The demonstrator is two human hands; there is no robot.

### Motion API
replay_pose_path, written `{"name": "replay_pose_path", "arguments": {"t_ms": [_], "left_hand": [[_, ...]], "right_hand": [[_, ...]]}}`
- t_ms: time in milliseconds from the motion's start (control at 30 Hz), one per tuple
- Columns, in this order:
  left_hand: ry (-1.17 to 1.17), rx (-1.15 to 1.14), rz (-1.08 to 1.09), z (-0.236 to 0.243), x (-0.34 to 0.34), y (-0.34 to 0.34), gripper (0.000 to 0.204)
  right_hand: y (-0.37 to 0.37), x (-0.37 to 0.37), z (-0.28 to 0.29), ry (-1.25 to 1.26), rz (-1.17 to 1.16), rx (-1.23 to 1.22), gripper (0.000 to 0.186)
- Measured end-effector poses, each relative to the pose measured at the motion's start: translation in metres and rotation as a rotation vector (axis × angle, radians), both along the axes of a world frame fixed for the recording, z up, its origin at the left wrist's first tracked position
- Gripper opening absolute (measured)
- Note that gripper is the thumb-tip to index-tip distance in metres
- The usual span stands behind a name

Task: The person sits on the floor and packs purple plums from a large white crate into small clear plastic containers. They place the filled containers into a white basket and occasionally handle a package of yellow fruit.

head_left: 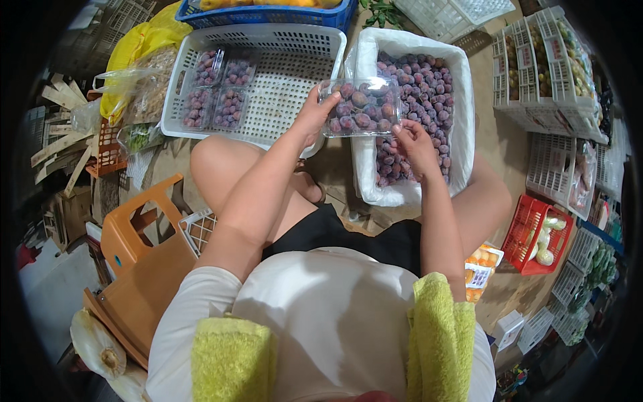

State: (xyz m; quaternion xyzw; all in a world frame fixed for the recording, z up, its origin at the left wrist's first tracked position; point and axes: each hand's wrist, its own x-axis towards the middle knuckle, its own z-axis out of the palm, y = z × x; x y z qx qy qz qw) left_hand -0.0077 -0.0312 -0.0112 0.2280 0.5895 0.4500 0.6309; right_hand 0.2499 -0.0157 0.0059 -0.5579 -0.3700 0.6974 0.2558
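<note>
Between my two hands is a clear plastic clamshell box (pixel 362 107) filled with purple plums. My left hand (pixel 313 114) grips its left end, thumb over the top edge. At the lower right corner my right hand (pixel 416 144) pinches the rim with its fingertips. The box hangs over the gap between two containers. On the right, a white-lined crate (pixel 463 120) holds a heap of loose plums (pixel 425 87). On the left, a white perforated basket (pixel 284 74) carries several packed plum boxes (pixel 231 107) along its left side.
Behind the basket stands a blue crate (pixel 268 16) of yellow fruit. Stacked white crates (pixel 546 74) and a red basket (pixel 536 234) of pale vegetables line the right. An orange plastic chair (pixel 144 228) and a yellow bag (pixel 137 57) are on the left.
</note>
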Motion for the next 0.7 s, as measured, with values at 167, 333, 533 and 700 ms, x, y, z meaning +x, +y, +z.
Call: {"name": "replay_pose_path", "arguments": {"t_ms": [167,333,533,700], "left_hand": [[-0.183,-0.175,-0.192,0.052,-0.017,-0.025,0.076],[-0.059,0.007,-0.303,0.004,-0.020,-0.048,0.096],[-0.100,-0.018,-0.260,0.016,-0.004,-0.051,0.088],[0.045,0.041,-0.278,0.009,0.002,-0.035,0.085]], "right_hand": [[-0.015,0.007,-0.012,0.177,-0.157,-0.030,0.023],[-0.022,0.014,-0.020,0.187,-0.171,-0.047,0.018],[-0.028,0.019,-0.023,0.077,-0.183,-0.067,0.015],[-0.027,0.023,-0.037,0.101,-0.210,-0.072,0.013]]}}
